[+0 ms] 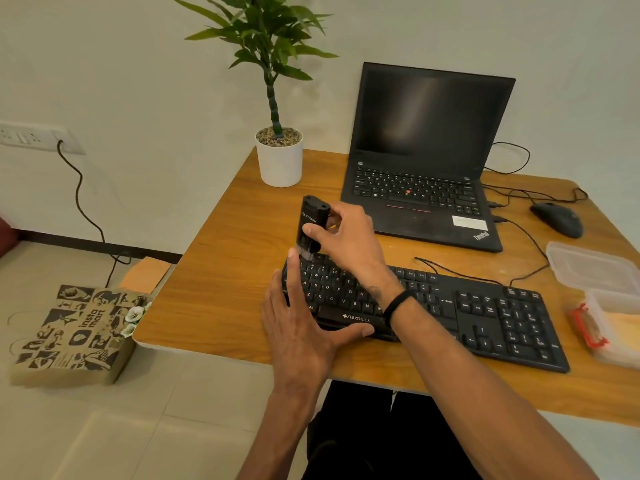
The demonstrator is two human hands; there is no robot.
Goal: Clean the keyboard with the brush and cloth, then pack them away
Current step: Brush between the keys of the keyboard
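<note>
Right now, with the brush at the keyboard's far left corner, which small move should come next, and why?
Probably sweep the brush rightward along the top key row. The right hand holds its bristles at the keyboard's left end, and the left hand steadies that end.

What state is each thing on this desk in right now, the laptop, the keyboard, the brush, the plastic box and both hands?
Black laptop: lid open, screen dark.
Black wired keyboard: flat on the wooden desk, left end being brushed.
Black brush: upright, bristles down on the top-left keys.
Clear plastic box: open, its lid lying beside it.
Right hand: gripping the brush.
Left hand: flat, steadying the keyboard's left end.
</note>
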